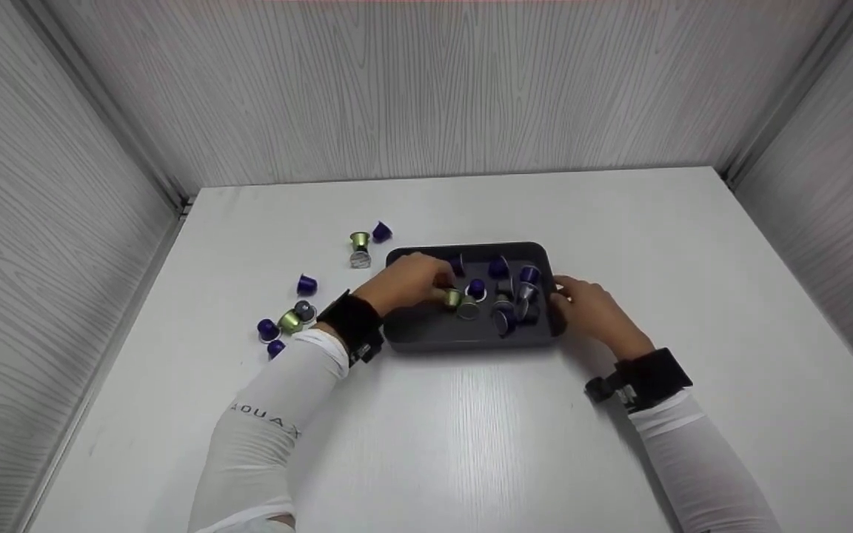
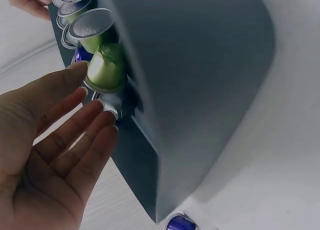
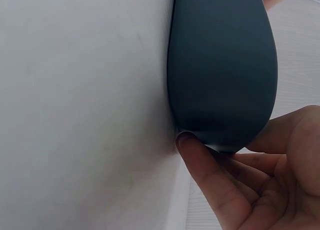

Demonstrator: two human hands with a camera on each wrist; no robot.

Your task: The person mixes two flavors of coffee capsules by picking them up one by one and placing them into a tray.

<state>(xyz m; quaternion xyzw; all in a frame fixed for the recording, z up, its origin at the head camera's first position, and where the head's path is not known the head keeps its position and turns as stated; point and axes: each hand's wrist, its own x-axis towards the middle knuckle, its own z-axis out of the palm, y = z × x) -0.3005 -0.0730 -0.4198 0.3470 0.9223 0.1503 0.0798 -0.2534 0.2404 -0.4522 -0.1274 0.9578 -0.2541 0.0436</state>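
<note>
My left hand (image 1: 413, 281) reaches over the left half of a dark grey tray (image 1: 463, 344). In the left wrist view its fingers are extended, and the thumb tip is beside or touching a green coffee capsule (image 2: 107, 72) in the tray. Nothing is gripped between thumb and fingers there. At the tray's right end, my right hand (image 1: 591, 309) holds the wall, with a fingertip low on the outside and the thumb by the rim in the right wrist view. Purple capsules (image 1: 499, 266), green ones and silver-grey ones lie mixed in the tray's middle and right part.
On the white table (image 1: 463, 437), left of the tray, lie several more capsules, including a purple capsule (image 1: 307, 285) and a green capsule (image 1: 291, 321). Behind the tray's left corner are another green capsule (image 1: 360, 240) and purple capsule (image 1: 381, 232). Panel walls (image 1: 456, 89) enclose the table.
</note>
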